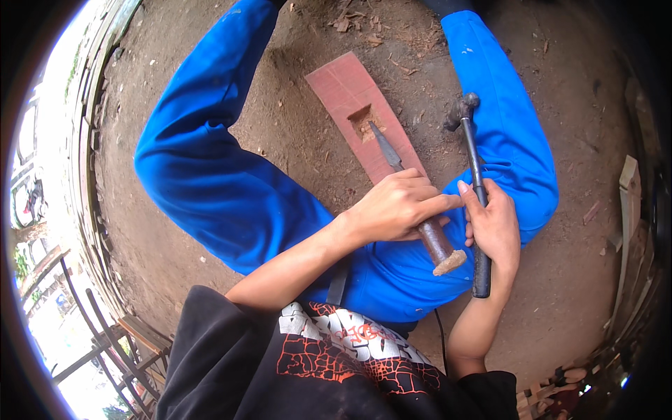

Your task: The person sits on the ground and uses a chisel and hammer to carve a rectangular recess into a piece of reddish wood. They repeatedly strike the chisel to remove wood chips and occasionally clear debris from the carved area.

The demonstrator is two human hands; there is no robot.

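My left hand (402,206) is closed round the wooden handle of a chisel (388,148), its mushroomed handle end toward my body. The blade tip lies at a square hollow (360,115) cut in a reddish wooden board (329,80) lying between my legs. My right hand (493,224) grips a black-handled hammer (476,168), held upright in the picture over my right leg (525,175), its head away from me. My two hands are close together.
Brown dirt ground (280,119) with wood chips surrounds me. Wooden pieces (626,189) stand at the right edge. At the left are wooden planks (140,329), metal bars and a bright opening. My bent legs in blue trousers (189,161) frame the board.
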